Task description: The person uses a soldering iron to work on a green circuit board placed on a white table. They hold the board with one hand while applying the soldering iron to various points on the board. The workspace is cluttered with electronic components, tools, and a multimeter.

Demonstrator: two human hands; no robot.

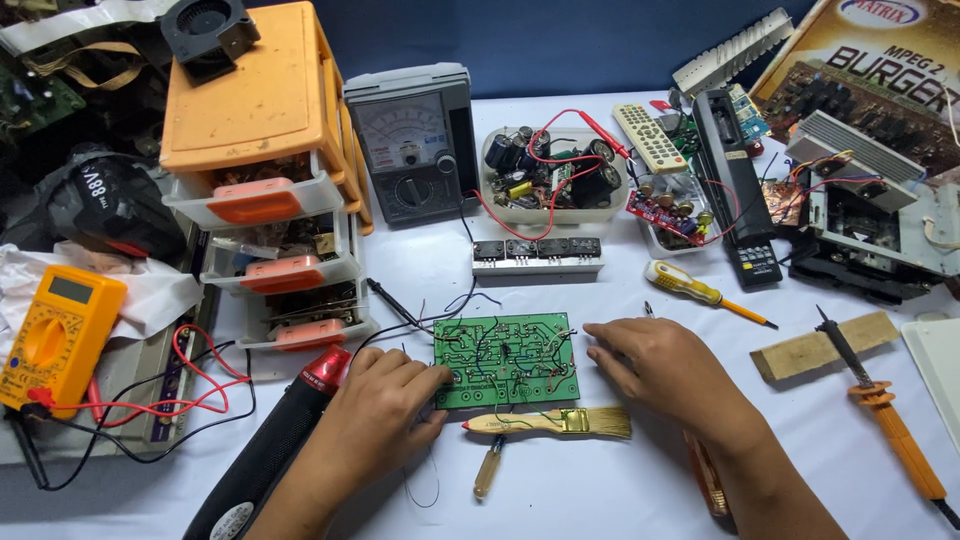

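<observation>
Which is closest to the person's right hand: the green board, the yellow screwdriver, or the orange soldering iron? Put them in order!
From the right hand:
1. Green circuit board, touching the fingertips on the hand's left.
2. Yellow-handled screwdriver, just above the hand, up the table.
3. Orange soldering iron, far out toward the table's right edge.

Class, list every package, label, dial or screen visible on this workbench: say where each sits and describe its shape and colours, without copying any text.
Cardboard box: top right corner, brown, tilted, printed with a circuit-board picture.
Analog meter: upright behind the green circuit board, grey body, pale curved dial window.
Digital multimeter: far left, yellow-orange, small grey rectangular screen.
Round label: bottom left, white, on the black tool beside the left hand.
</observation>
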